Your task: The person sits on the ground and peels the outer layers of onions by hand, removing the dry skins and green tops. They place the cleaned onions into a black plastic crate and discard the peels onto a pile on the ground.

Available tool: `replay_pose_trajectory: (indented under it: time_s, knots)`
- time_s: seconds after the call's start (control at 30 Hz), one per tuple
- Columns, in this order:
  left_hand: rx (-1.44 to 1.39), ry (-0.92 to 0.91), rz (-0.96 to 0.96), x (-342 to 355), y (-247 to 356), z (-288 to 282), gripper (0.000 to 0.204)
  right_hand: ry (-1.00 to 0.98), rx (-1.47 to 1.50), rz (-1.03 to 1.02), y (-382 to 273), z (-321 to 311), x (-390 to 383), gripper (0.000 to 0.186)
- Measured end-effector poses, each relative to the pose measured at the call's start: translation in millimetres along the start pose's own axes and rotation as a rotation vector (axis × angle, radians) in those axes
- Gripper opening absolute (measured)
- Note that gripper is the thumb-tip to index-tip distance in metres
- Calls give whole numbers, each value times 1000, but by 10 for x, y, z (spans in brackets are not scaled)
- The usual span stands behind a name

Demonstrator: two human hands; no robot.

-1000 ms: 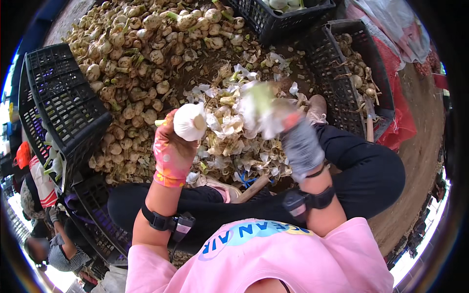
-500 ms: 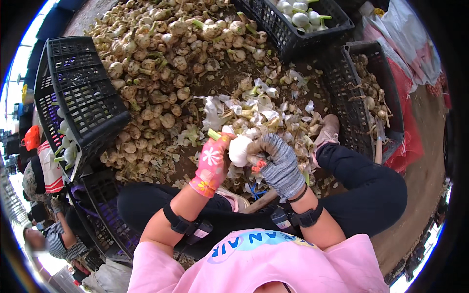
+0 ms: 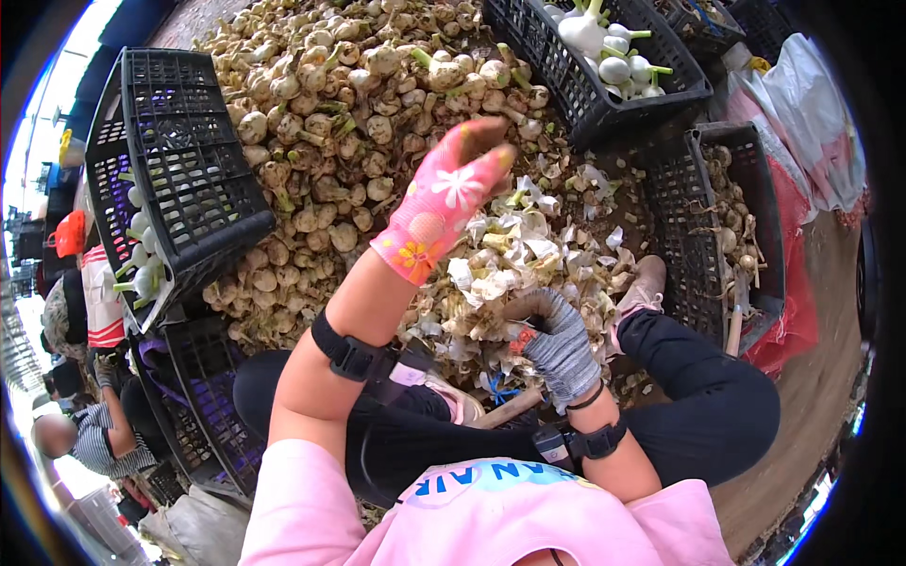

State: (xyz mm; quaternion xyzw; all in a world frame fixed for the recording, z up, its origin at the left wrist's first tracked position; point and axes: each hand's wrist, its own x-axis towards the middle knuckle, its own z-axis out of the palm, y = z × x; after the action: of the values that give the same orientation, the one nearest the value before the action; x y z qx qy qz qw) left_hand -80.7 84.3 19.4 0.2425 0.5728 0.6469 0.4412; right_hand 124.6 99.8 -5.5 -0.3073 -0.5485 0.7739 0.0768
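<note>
My left hand (image 3: 458, 174), in a pink flowered glove, is stretched out over the garlic heap with its fingers apart and nothing in it. Beyond it, a large white garlic bulb (image 3: 581, 34) shows at the black crate (image 3: 623, 118) of cleaned bulbs; I cannot tell whether it rests there or is in the air. My right hand (image 3: 557, 341), in a grey knit glove, stays low over the loose garlic skins (image 3: 500, 269). Its fingers are curled, with a small orange-red bit (image 3: 522, 339) beside the thumb. What they hold is hidden.
Unpeeled garlic (image 3: 330, 123) lies heaped ahead. A tilted black crate (image 3: 193, 141) with white bulbs stands left, another crate (image 3: 684, 217) with dried garlic right. A wooden handle (image 3: 510, 408) lies between my legs. Another person (image 3: 104, 434) sits at the far left.
The white garlic bulb has left my left hand, which has swung up and forward and opened. My right hand has shifted slightly right and down. The view has shifted a little.
</note>
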Motion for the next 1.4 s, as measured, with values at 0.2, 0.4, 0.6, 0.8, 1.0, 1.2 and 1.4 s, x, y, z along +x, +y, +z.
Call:
replay_pose_trajectory:
  time_s: [0.2,0.4,0.6,0.8,1.0,1.2,1.4]
  knots:
    - [1060,464,-284,-50,-1463,-1532,47,34,-173,-16,108,-18,93,24]
    - [1495,543,-395,140,-1501,-1762,32,54,-175,73,189,-48,163,32]
    - [1805,387,-536,384,-1522,-1718,24,36,-298,28,256,-102,196,32]
    - [1754,307,-502,149,-1434,-1822,26,43,-265,-10,227,-73,171,29]
    - [788,127,-307,-319,-724,-1210,42,73,-234,-83,337,-103,143,20]
    - [-76,20,-244,-1025,-186,-150,49,38,-78,-78,135,19,90,27]
    - [-94,110,-117,-1297,-339,163,57,7,188,19,58,67,-15,40]
